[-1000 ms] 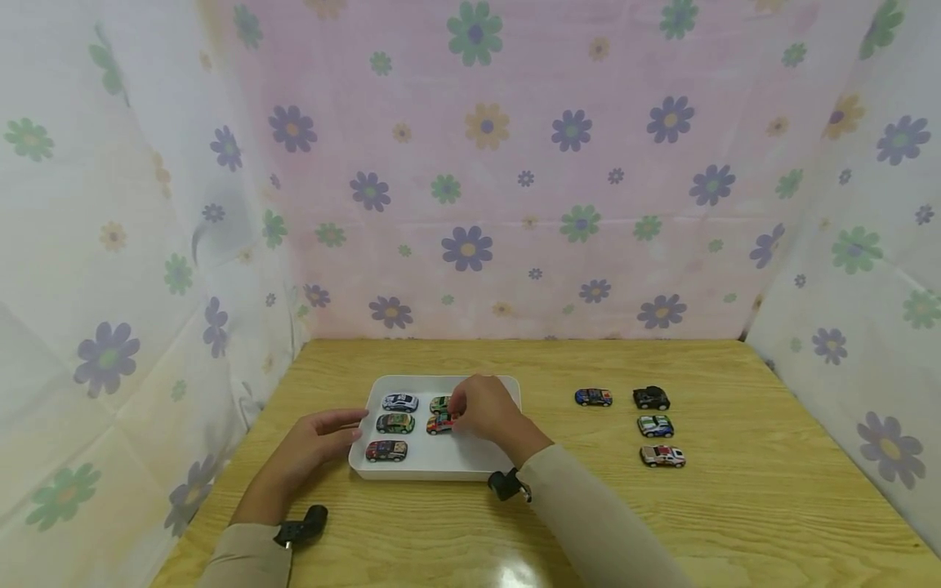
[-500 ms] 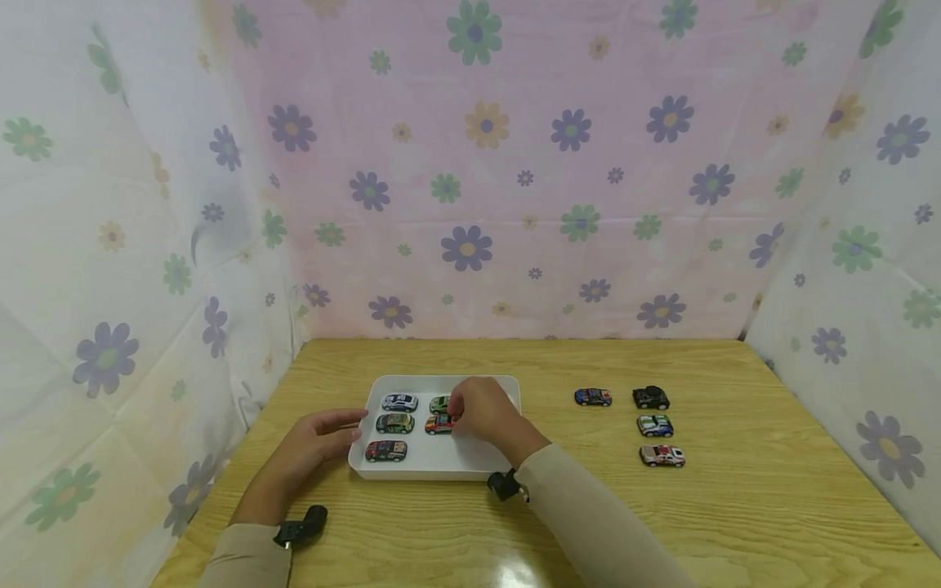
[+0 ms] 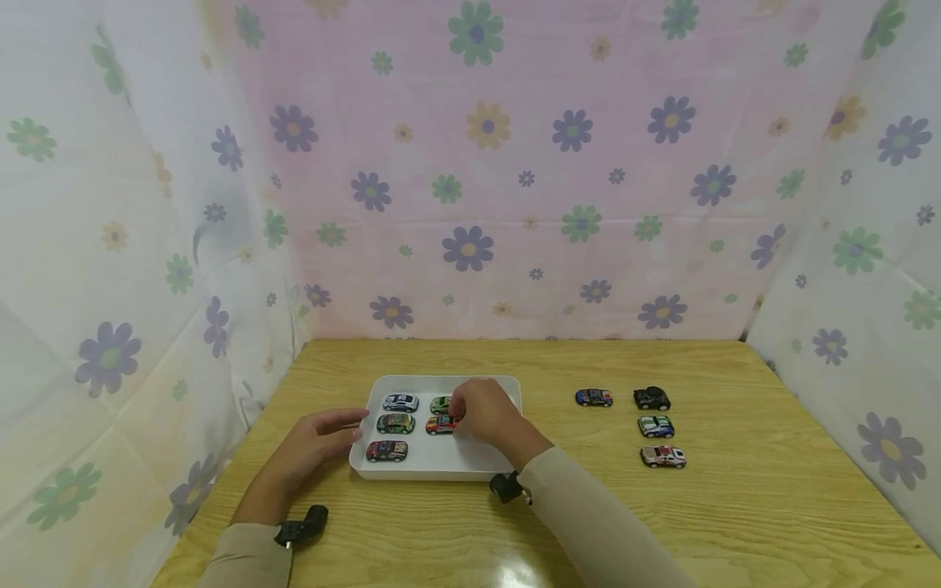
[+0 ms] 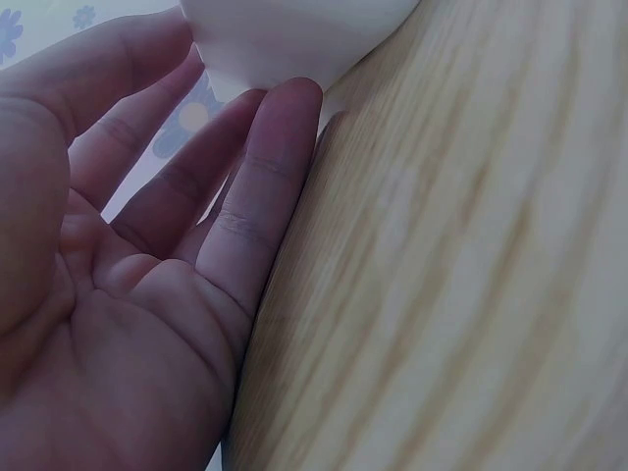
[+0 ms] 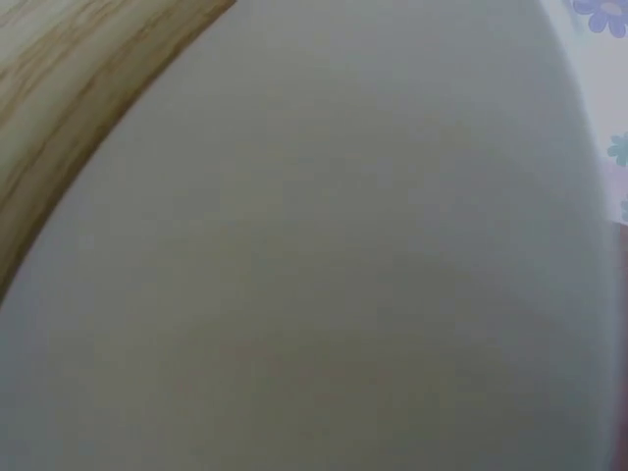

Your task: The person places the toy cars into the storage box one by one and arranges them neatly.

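In the head view, a white tray (image 3: 419, 474) holds several small toy cars. My right hand (image 3: 487, 412) is over the tray's right half, its fingers curled down at a red and orange toy car (image 3: 440, 425), pinching its right end. Just behind that car sits a green toy car (image 3: 440, 404), partly hidden by the hand. My left hand (image 3: 312, 445) lies at the tray's left side. The left wrist view shows its fairly straight fingers (image 4: 265, 186) touching the tray's outer wall (image 4: 285, 44). The tray's wall (image 5: 324, 245) fills most of the right wrist view.
The tray's left column has a white car (image 3: 400, 402), a green car (image 3: 395, 423) and a dark red car (image 3: 386, 451). On the wooden table (image 3: 573, 523), to the right, stand a blue car (image 3: 594, 398), a black car (image 3: 652, 398), a green-white car (image 3: 657, 426) and a white-red car (image 3: 663, 456).
My right hand has shifted only very slightly, staying at the red and orange car. The left hand, tray and other cars look unmoved.
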The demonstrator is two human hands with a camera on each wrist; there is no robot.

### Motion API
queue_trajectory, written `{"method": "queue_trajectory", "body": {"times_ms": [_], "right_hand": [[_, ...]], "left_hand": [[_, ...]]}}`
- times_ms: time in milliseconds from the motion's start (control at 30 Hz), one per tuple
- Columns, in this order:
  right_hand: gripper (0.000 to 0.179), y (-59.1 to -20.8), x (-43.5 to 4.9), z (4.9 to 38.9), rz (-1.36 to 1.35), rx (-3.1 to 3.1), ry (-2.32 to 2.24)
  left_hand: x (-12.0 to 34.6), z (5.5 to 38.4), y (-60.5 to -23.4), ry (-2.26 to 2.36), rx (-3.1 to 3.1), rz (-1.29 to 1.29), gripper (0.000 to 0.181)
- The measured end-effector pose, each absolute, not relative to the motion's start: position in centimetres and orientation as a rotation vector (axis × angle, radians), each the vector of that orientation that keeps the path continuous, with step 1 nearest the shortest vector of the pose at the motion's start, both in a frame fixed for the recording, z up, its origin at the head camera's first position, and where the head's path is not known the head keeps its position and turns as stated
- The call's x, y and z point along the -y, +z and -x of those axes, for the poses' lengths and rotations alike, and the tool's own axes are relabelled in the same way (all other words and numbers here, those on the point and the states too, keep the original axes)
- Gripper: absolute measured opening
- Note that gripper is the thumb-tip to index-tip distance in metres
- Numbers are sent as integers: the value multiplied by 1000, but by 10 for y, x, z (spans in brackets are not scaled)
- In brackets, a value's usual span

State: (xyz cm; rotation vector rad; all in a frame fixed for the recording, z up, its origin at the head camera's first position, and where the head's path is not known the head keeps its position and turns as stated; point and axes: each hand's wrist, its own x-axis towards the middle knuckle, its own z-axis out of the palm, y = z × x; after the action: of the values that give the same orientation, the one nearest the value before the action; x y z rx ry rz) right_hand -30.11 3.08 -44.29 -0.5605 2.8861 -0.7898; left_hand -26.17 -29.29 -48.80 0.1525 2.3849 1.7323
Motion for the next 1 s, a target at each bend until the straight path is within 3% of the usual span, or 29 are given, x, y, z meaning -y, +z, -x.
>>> {"method": "queue_trajectory", "body": {"times_ms": [633, 1000], "right_hand": [[24, -430, -69, 285, 688, -2858, -1113], [19, -430, -112, 275, 499, -2906, -1324]], "left_hand": [[290, 268, -490, 1736, -2386, -145, 48], [296, 264, -492, 1765, -2379, -101, 47]]}}
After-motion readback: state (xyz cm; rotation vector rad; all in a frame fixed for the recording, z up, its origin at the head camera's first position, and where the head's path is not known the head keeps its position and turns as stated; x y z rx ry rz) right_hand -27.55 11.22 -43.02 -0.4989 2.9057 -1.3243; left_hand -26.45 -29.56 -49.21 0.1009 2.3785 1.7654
